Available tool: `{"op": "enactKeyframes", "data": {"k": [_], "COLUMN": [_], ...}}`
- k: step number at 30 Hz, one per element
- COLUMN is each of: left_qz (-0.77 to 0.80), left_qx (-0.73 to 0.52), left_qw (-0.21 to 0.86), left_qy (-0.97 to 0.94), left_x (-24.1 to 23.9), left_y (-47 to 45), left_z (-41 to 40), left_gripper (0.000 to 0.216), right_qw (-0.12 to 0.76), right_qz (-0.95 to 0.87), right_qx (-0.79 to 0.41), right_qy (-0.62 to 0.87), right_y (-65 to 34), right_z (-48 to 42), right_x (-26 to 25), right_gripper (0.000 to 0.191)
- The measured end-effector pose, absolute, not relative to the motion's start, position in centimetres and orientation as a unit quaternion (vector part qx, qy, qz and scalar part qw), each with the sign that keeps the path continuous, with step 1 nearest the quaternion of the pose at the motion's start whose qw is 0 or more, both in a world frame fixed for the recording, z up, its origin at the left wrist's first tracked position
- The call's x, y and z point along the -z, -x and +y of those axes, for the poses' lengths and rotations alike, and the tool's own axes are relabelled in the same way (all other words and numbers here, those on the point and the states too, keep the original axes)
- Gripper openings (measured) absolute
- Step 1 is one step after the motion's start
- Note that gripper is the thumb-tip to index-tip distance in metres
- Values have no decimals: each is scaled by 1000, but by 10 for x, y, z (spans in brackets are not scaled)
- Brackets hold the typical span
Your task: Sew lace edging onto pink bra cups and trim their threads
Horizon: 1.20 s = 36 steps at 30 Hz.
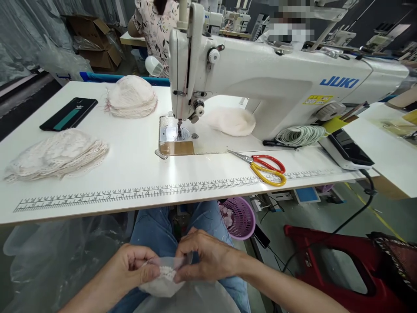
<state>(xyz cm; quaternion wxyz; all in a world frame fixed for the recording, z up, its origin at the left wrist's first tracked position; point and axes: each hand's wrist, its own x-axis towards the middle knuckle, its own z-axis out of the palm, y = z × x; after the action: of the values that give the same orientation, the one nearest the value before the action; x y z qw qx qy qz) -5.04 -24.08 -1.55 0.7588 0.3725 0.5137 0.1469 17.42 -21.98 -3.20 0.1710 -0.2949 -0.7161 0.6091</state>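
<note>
Over my lap, below the table edge, my left hand (137, 266) and my right hand (206, 256) pinch a small white fabric piece (162, 288) between thumbs and fingers. It has a sheer upper layer and a lacy, bumpy strip in the middle; its full shape is partly hidden by my fingers. A translucent plastic sheet or bag (202, 300) lies beneath it on my legs. On the table above stands a white sewing machine (276, 65), with a cream cup-shaped fabric piece (236, 121) under its arm.
Two stacks of lace pieces, one nearer (58, 154) and one farther (132, 98), lie left beside a black phone (69, 114). Scissors (269, 167) rest near the front edge. A purple basket (243, 219) and red stool (302, 248) stand below right. A person (156, 39) sits beyond.
</note>
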Motion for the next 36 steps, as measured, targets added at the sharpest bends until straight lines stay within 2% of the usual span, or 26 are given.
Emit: {"op": "enactKeyframes", "data": {"k": [4, 9, 15, 26, 33, 36], "left_qz": [471, 438, 460, 456, 448, 463], "left_qx": [-194, -223, -199, -202, -199, -220], "left_qw": [776, 779, 773, 774, 780, 768], "left_qy": [-372, -390, -390, -390, -388, -385], "left_x": [18, 26, 24, 37, 43, 37], "left_y": [56, 67, 84, 105, 101, 105], "left_z": [-242, -244, -245, -257, -258, -258], "left_gripper": [49, 45, 44, 43, 42, 43], "right_qw": [157, 138, 117, 55, 66, 70], "right_qz": [-695, -672, -743, -784, -690, -641], "right_qx": [-641, -691, -619, -560, -670, -719], "right_qy": [284, 228, 225, 263, 267, 258], "right_y": [-173, -171, -161, -140, -144, -149], "right_z": [-211, -196, -196, -201, -192, -187], "right_x": [21, 13, 13, -2, 5, 10], "right_gripper": [16, 27, 33, 23, 28, 23]}}
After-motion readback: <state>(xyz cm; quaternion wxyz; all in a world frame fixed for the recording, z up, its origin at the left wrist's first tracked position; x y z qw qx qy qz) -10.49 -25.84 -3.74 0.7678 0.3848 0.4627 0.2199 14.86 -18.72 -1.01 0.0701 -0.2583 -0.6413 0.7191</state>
